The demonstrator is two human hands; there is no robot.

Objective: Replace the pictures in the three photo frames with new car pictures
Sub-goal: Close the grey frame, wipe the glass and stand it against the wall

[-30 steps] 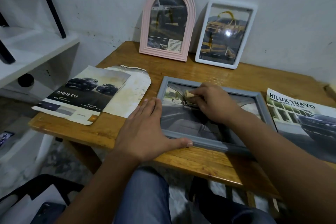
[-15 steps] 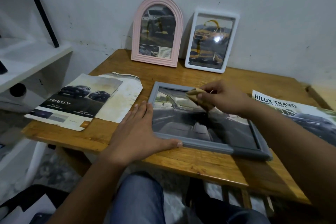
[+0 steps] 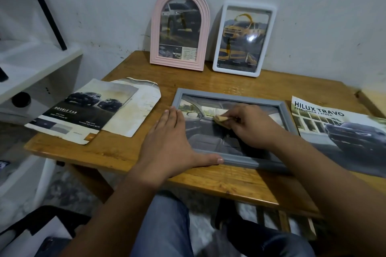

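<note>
So the gray frame [image 3: 229,155] is lying flat on the wooden table [image 3: 117,148], near the front edge, with a car interior picture [image 3: 200,131] showing inside it. The left hand [image 3: 167,148] is laid flat at the frame's left side, fingers straight and pressed together along the left rail, thumb stuck out sideways and touching the bottom rail. The right hand [image 3: 250,125] is on top of the picture, fingers curled and pinching a small tan piece [image 3: 221,118] against the surface; can't tell what that piece actually is. At the back, leaning on the wall, there's a pink arched frame [image 3: 155,33] with a dark truck picture and, just beside it on the right, a white frame [image 3: 219,37] with a yellow truck picture. Left of the gray frame sits a stained brochure [image 3: 83,110] marked "DOUBLE CAB", part of it hanging off the table edge. On the right, just beside the gray frame, lies a poster [image 3: 344,131] reading "HILUX TRAVO" with a dark truck on it.
</note>
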